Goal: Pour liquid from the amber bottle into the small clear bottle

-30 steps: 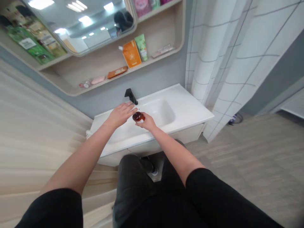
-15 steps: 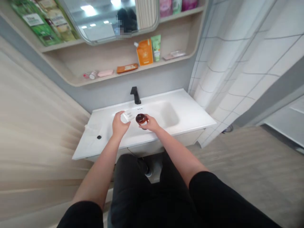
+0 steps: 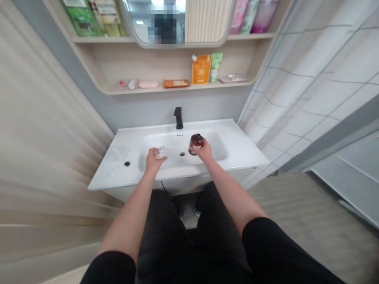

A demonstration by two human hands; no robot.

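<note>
Since the frame half a second ago, the two hands have drawn apart, and I now see the drain [image 3: 182, 154] between them near the middle of the frame. My right hand [image 3: 205, 151] has its grip closed round the side of the brown bottle [image 3: 195, 142], held right of centre above the basin [image 3: 220, 142]. My left hand [image 3: 153, 161] curls thumb and fingers about a clear piece [image 3: 160, 153], left of centre, too blurred for me to name.

I judge the step in hand to be holding these two separate over the sink; whether the bottle's top is open I cannot tell. Any next move, I'd say, calls for keeping the bottle level and the slick clear piece lightly pinched.

For room, the worktop [image 3: 247, 146] lies bare at right. At left, a small black disc [image 3: 127, 163] takes up space. Upper centre, the black faucet [image 3: 179, 118] stands behind the basin, so I'd lift clear of it, and of the shelf's lower edge [image 3: 114, 93] above.
</note>
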